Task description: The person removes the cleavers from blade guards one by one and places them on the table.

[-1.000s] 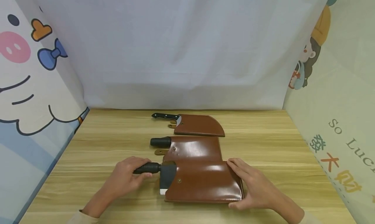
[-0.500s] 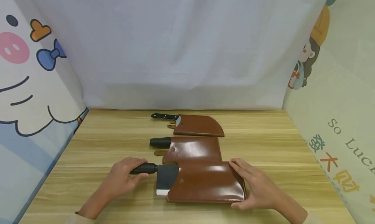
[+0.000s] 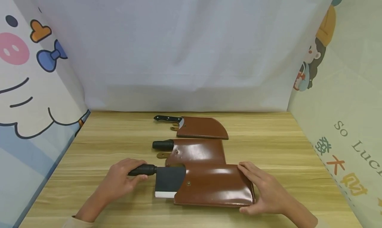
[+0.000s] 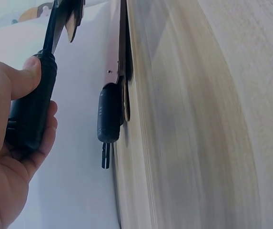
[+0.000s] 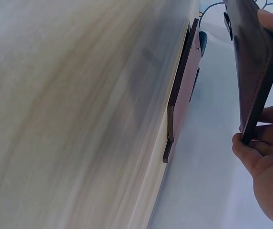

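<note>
My left hand (image 3: 123, 176) grips the black handle (image 4: 34, 102) of a cleaver (image 3: 168, 181). Part of its dark blade, with a bright lower edge, shows outside the mouth of a brown leather sheath (image 3: 218, 186); the rest of the blade is hidden inside. At the sheath's closed right end, my right hand (image 3: 267, 191) holds it between thumb and fingers. The right wrist view shows the dark sheath (image 5: 253, 62) in that grip, raised off the table.
Beyond the held cleaver lies a second sheathed cleaver (image 3: 198, 151) with a black handle and a loose strap. Farther back rests a sheathed knife (image 3: 203, 127) with a riveted handle. The wooden table (image 3: 104, 135) ends at a white curtain (image 3: 191, 55).
The left hand has moved left with the handle, and the right hand has shifted right with the sheath. More of the blade is exposed now.
</note>
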### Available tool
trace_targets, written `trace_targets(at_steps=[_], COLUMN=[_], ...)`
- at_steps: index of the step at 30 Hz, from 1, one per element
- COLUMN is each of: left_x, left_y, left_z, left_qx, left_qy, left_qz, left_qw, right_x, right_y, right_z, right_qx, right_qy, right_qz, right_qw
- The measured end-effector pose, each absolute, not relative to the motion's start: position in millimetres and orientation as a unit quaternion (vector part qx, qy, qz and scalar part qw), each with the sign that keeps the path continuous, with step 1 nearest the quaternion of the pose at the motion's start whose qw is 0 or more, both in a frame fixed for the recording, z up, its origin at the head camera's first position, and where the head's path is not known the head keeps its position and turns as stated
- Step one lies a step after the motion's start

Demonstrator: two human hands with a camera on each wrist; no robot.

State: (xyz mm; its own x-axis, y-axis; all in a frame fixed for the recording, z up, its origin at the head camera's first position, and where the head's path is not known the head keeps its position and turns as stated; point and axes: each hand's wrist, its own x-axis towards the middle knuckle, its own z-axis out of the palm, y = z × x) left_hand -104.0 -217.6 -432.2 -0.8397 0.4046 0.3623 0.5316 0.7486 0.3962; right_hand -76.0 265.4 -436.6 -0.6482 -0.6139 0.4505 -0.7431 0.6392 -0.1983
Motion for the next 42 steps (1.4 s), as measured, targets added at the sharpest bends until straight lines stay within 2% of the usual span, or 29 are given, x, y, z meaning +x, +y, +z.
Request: trace_targets(at_steps=[7,26,42], left_x=[-103.7,-98.2,-98.5], left_y=[-227.8,-243.4,-257.1], left_z=[-434.2,-429.1,-424.0], left_qx=[-0.252,-0.26,-0.24], left_qy=[-0.926,-0.921,-0.931], left_qz=[-0.244,-0.244,-0.244], left_qw=[0.143,0.159,0.127], right_x=[-74.2,-66.7,-62.7], right_y=[272.1,282.4,291.9], right_z=[-439.4,-435.1,-425.7], right_qx=[0.379,0.358,0.355], right_qy=[-0.887,-0.904,-0.906], right_qz=[0.193,0.188,0.181], right_qw=[0.178,0.141,0.144])
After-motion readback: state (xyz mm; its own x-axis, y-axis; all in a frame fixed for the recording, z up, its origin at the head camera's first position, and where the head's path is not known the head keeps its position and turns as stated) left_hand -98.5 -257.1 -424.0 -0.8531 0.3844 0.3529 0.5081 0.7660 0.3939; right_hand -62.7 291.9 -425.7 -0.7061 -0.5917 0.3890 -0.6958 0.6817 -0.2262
